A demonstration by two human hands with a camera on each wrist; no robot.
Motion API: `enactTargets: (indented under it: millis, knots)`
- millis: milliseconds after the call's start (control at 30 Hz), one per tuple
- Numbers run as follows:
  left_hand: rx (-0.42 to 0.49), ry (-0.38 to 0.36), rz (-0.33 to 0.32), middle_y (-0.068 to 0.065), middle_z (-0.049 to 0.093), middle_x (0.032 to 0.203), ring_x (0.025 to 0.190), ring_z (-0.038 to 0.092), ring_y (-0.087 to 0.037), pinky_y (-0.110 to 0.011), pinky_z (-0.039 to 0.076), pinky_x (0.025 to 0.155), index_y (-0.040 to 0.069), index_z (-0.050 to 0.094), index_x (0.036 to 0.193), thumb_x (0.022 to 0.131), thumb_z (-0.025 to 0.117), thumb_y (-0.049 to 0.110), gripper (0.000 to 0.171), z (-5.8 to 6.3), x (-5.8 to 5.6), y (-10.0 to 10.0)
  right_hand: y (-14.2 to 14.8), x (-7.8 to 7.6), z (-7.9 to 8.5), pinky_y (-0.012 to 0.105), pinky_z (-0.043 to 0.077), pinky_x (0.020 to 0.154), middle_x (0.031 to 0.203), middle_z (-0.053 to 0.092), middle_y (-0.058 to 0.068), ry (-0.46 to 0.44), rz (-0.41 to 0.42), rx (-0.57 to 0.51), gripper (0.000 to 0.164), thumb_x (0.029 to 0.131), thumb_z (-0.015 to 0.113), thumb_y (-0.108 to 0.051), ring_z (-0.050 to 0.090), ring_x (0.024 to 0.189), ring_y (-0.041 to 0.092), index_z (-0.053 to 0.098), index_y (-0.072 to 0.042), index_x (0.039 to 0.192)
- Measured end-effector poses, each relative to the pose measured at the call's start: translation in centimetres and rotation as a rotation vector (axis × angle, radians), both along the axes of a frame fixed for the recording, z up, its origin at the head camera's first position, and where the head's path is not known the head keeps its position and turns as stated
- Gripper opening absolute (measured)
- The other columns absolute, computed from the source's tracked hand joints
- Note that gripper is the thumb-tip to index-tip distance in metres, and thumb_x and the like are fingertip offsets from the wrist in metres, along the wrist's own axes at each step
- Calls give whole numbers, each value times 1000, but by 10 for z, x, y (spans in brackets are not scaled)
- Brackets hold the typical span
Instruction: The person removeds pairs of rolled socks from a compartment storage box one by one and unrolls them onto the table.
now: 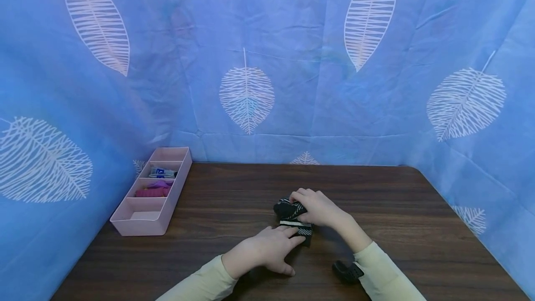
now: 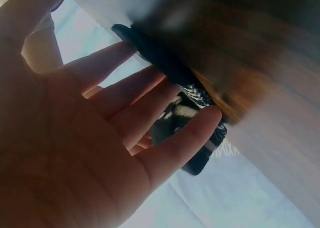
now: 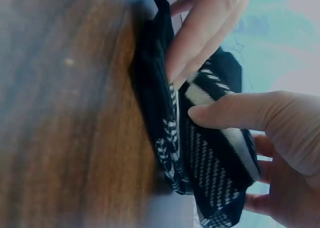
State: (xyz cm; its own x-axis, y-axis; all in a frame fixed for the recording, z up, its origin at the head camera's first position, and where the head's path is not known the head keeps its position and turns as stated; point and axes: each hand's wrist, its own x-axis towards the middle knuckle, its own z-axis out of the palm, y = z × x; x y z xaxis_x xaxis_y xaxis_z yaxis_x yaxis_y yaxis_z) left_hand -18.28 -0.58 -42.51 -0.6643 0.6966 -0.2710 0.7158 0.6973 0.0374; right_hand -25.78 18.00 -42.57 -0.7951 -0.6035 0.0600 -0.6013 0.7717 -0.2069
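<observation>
A black knitted sock with white stripes and dashes lies folded on the brown table. My right hand pinches its upper fold; in the right wrist view the thumb presses the patterned side of the sock and the other fingers go behind it. My left hand rests its fingertips on the lower part. Seen from the left wrist, the left fingers are nearly straight, spread and touching the dark fabric. Whether it is one sock or a pair, I cannot tell.
At the table's left stands a pink divided box. Its compartments hold blue-and-white packets and a pink rolled item with something purple. A black band is at the right wrist. A blue leaf-print cloth hangs behind the table.
</observation>
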Motion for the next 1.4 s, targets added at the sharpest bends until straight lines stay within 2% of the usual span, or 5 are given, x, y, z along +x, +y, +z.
enactTargets:
  millis: [467, 667, 833, 1100, 1400]
  knots:
    - [0, -22, -24, 9, 34, 156, 143, 37, -14, -49, 45, 105, 35, 37, 148, 82, 66, 63, 78, 5, 4, -5, -2, -21, -4, 61, 40, 102, 140, 54, 15, 51, -124, 51, 71, 83, 78, -31, 52, 128, 35, 46, -12, 144]
    - [1, -4, -42, 9, 36, 155, 142, 37, -12, -51, 45, 103, 35, 38, 148, 81, 66, 64, 78, 5, 9, -7, -2, -23, -2, 63, 43, 98, 137, 56, 15, 103, -123, 12, 78, 82, 79, -30, 57, 123, 34, 40, -15, 148]
    - [11, 2, -60, 9, 37, 154, 141, 38, -11, -51, 46, 103, 34, 39, 148, 82, 66, 63, 77, 4, 14, -12, -3, -26, -3, 59, 47, 94, 130, 61, 10, 159, -114, -18, 65, 84, 77, -28, 61, 115, 31, 49, -15, 142]
    - [4, -5, -95, 8, 36, 155, 142, 37, -12, -49, 46, 103, 34, 37, 149, 84, 63, 64, 76, 2, 22, -21, -2, -28, -5, 42, 52, 74, 106, 66, 5, 308, -75, -60, 25, 85, 76, -23, 64, 93, 23, 67, -12, 106]
    - [37, 62, -164, 7, 38, 155, 140, 40, -12, -48, 44, 104, 32, 38, 148, 85, 61, 65, 75, -7, 35, -33, 2, -24, -4, 48, 50, 85, 117, 65, 5, 119, -75, 8, 35, 85, 74, -37, 62, 104, 25, 68, -15, 111]
